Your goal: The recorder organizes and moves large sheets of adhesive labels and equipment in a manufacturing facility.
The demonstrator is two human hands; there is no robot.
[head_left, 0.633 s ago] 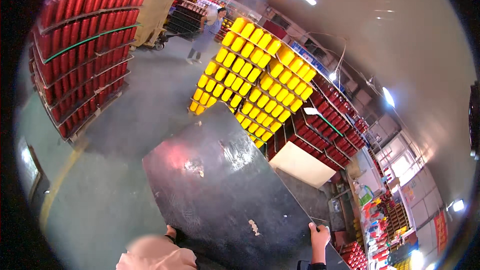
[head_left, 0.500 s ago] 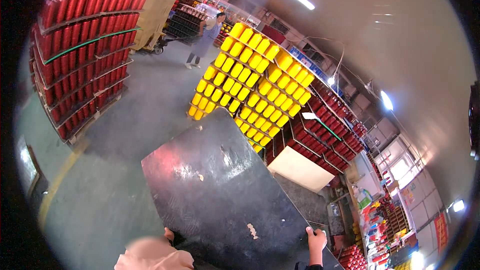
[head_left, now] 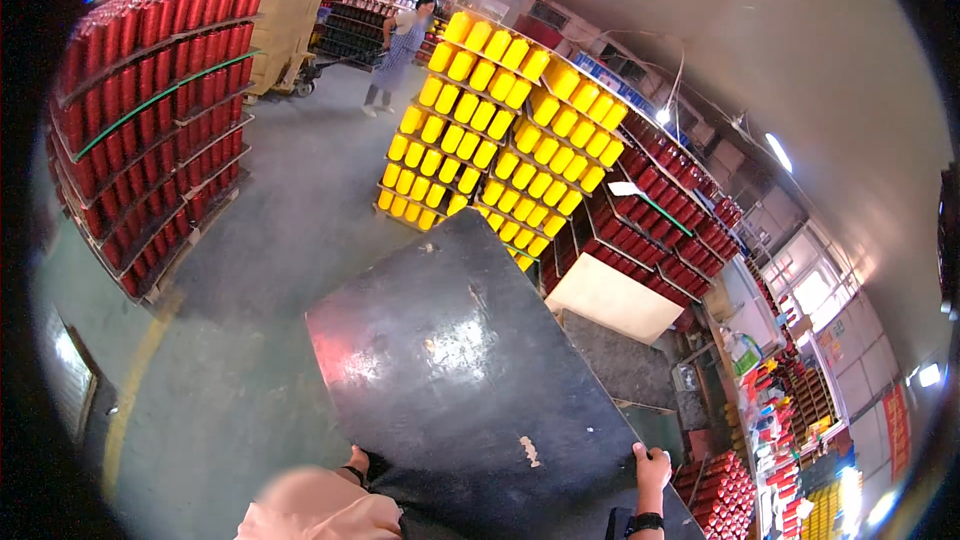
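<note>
A large black board (head_left: 450,360), glossy and scuffed with a few pale chipped spots, is held in front of me by both hands. My left hand (head_left: 357,462) is closed on its near left edge, partly hidden behind a pale sleeve. On the near right edge my right hand (head_left: 652,468) grips the board with the thumb on top and the fingers underneath, out of sight. The board's far corner overlaps the foot of a stack of yellow containers (head_left: 470,140).
Stacked trays of red cylinders (head_left: 150,110) stand at the left. Behind the yellow stack are more red cylinders (head_left: 650,210), with a pale panel (head_left: 615,300) leaning below. A person in an apron (head_left: 400,50) stands near stacked cartons (head_left: 270,0). A cluttered bench (head_left: 770,420) is at right.
Both hands and the board sit further right in the view, with the grip unchanged. My view has shifted, and the far stacks and the person appear higher.
</note>
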